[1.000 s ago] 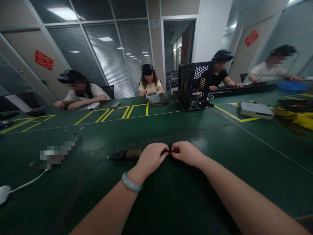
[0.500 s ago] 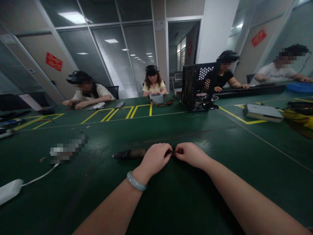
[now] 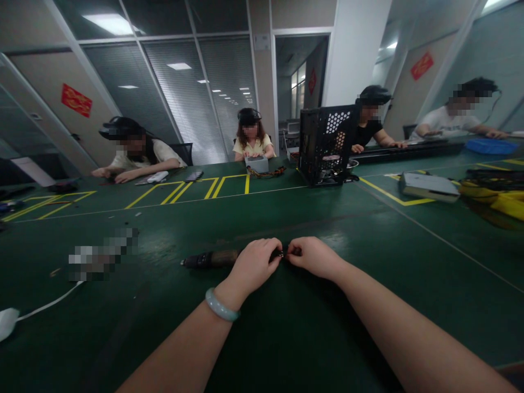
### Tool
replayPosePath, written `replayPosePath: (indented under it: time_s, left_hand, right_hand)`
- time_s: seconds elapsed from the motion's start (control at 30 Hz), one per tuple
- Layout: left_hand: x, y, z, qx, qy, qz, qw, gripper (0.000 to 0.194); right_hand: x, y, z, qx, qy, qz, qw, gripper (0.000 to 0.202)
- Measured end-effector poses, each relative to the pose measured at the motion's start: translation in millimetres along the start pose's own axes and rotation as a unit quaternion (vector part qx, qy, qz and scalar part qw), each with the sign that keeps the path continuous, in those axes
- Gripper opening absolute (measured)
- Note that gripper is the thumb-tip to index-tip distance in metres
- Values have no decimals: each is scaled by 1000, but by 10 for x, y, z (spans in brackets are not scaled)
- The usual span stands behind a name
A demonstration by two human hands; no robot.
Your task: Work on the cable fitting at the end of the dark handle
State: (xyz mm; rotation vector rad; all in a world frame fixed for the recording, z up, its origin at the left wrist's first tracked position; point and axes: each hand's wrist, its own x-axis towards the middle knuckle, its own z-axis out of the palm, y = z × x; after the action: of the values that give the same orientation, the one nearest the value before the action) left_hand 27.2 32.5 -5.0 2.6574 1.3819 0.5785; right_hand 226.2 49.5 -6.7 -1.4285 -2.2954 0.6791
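Green surface (image 3: pixel 393 229) runs beneath both forearms, and on it lies a black and brown tool (image 3: pixel 210 258), its narrow metal tip pointing left. It lies on its side at the near middle, the right part hidden by the left hand (image 3: pixel 257 263), whose fingers curl closed on its dark end. A pale green bracelet (image 3: pixel 222 308) circles that wrist. Just to the right, the right hand (image 3: pixel 313 256) faces it with thumb and fingertips drawn together; what they pinch is too dark to tell. A small shiny metal bit (image 3: pixel 281 254) shows in the narrow gap between the two hands.

To the left lie a blurred-out object (image 3: pixel 102 256) and a white plug (image 3: pixel 7 323) joined to it by a white cord (image 3: pixel 53 307). Beyond the hands stands an upright black computer case (image 3: pixel 311 142), with a grey box (image 3: pixel 257 164) and its bundled wires (image 3: pixel 270 172) to its left. Yellow tape lines (image 3: pixel 247 184) mark the far side. Further right are a flat silver box (image 3: pixel 429 188), a yellow and black heap (image 3: pixel 507 206) and a blue tray (image 3: pixel 491 146). Four people sit along the far edge.
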Motion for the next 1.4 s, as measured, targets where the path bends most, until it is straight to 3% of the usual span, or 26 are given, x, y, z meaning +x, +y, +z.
replayPosePath:
  time_s: [1.4]
  left_hand:
    - [4, -4, 2, 1, 3, 20, 1000, 19]
  right_hand:
    - [-14, -30, -19, 1, 4, 6, 1000, 15]
